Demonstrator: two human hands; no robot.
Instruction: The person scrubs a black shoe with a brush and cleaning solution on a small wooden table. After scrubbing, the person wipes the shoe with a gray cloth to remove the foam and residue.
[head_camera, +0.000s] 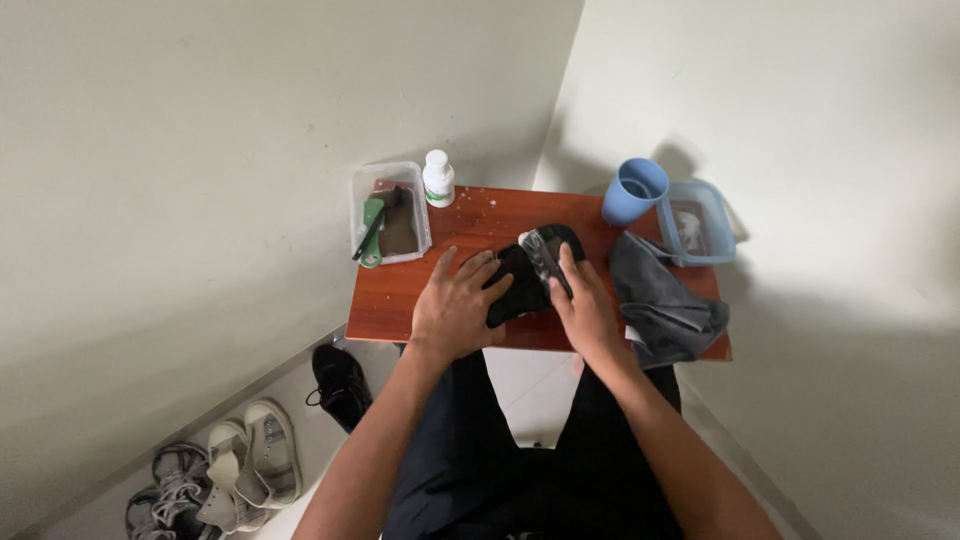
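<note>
Pressing both hands (520, 305) onto black shoe (530, 275)

Single head-worn view: looking steeply down from above, facing a room corner, taking in a small wooden table (400, 310) at arm's reach.

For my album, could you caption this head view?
Both hands hold a black shoe on a small red-brown table.

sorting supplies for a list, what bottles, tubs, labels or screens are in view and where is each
Small white bottle: back of the wooden table, round, white cap, green label band.
Clear plastic tub: back left corner, rectangular, holds a green-handled brush.
Blue-rimmed clear container: back right, rectangular, beside a blue cup.
No signs or screens are in view.
</note>
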